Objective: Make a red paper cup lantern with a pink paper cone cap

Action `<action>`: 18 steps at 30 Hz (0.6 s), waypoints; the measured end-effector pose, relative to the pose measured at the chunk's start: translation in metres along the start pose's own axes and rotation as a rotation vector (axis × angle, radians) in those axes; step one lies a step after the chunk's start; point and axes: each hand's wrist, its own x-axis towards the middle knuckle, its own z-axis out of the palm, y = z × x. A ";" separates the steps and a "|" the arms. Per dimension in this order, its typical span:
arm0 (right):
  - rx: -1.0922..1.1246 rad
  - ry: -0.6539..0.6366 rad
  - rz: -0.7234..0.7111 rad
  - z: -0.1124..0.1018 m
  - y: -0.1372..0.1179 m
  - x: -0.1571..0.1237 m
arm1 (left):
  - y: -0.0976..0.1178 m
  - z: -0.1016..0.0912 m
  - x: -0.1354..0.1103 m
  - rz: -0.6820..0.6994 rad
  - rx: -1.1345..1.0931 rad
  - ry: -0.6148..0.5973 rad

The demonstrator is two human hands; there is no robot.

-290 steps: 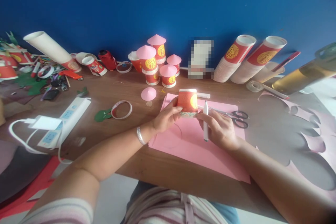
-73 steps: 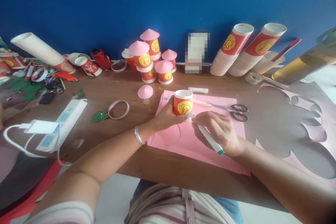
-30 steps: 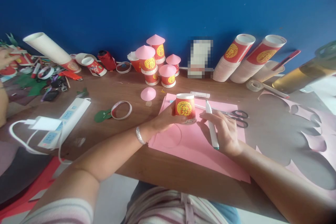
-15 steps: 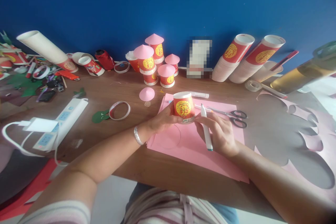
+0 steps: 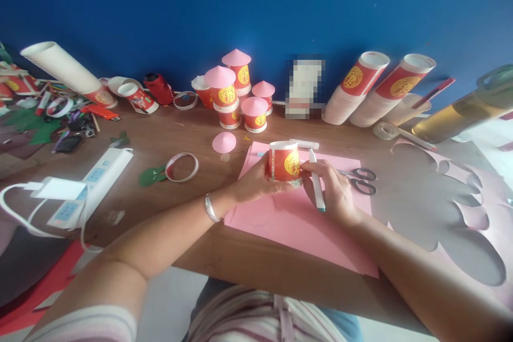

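Observation:
My left hand (image 5: 256, 177) is closed around the lower left side of a red paper cup (image 5: 281, 163) with a yellow emblem. The cup is held above pink paper sheets (image 5: 308, 230), its white end up. In my right hand (image 5: 332, 192) lies a white marker (image 5: 317, 184), tilted, its green end pointing down toward me. The right fingertips touch the cup's right side. Under and beside that hand, scissors (image 5: 363, 180) with dark handles lie on the pink paper. Behind the cup, another white marker (image 5: 306, 144) rests near the sheet's far edge.
Pink-roofed cup towers (image 5: 224, 96) stand at the back, with a loose pink cone (image 5: 224, 142) before them. Cup stacks (image 5: 340, 101) lean on the wall. A power strip (image 5: 96, 187), a white paper ring (image 5: 181, 167), a tape roll (image 5: 386, 130) and pink scraps (image 5: 476, 216) lie around.
The cup has turned in my left hand, so its emblem now sits farther right and a seam shows. My right hand with the marker has shifted slightly up and closer to the cup.

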 end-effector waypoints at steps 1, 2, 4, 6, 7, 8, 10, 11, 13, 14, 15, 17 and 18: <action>0.005 -0.001 0.009 0.000 -0.001 0.000 | -0.002 0.000 -0.001 0.003 -0.005 0.004; 0.007 -0.001 0.016 0.001 -0.001 0.000 | -0.004 -0.001 -0.001 0.007 -0.012 0.005; 0.010 -0.002 0.023 0.002 -0.002 0.000 | -0.007 -0.002 -0.002 0.017 -0.018 0.008; 0.017 0.002 0.021 0.002 -0.004 0.001 | -0.008 -0.002 -0.002 0.023 -0.004 0.017; 0.026 0.004 0.018 0.002 -0.005 0.001 | -0.009 -0.002 -0.002 0.020 0.003 0.027; 0.038 0.004 0.013 0.003 -0.006 0.001 | -0.009 -0.002 -0.002 0.016 0.006 0.043; 0.065 -0.005 -0.001 0.003 -0.008 0.001 | -0.008 -0.001 -0.002 0.014 -0.005 0.088; 0.077 -0.014 -0.008 0.003 -0.009 0.001 | -0.007 0.000 -0.002 0.014 -0.013 0.106; 0.099 -0.032 -0.016 0.003 -0.010 -0.001 | -0.006 0.000 -0.001 0.015 -0.018 0.121; 0.104 -0.038 -0.016 0.003 -0.009 -0.001 | -0.006 0.001 -0.001 0.016 -0.019 0.121; 0.106 -0.042 -0.015 0.003 -0.009 -0.002 | -0.005 0.001 -0.001 0.016 -0.021 0.115; 0.100 -0.050 -0.007 0.003 -0.008 -0.004 | -0.004 0.000 -0.001 0.016 -0.039 0.094; 0.095 -0.050 -0.002 0.003 -0.008 -0.004 | -0.003 -0.001 -0.001 0.017 -0.049 0.074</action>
